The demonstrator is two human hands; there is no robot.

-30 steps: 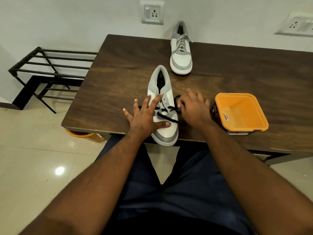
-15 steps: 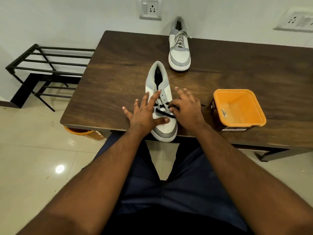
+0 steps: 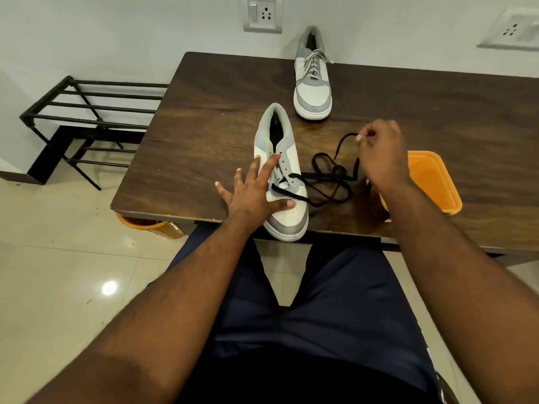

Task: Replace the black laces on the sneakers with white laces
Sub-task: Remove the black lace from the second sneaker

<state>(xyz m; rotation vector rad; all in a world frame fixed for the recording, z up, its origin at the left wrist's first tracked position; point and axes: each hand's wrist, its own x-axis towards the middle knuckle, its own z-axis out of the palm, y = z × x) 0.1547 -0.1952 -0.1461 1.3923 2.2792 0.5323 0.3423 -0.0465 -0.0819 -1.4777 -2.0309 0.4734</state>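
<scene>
black lace [image 3: 326, 182] trails loose across the table [image 3: 204, 112], only its lowest crossings threaded in the near sneaker [image 3: 281, 176]; the left hand [image 3: 253, 191] lies flat with spread fingers on that shoe's side and toe, apparently pinning it so pulling won't drag it; the right hand [image 3: 379, 147] pinches a loop of the lace, raised away to the right, likely to draw it free; the far sneaker [image 3: 312, 83], already laced pale, stands near the wall; an orange tub [image 3: 437, 185] sits by the right wrist.
</scene>
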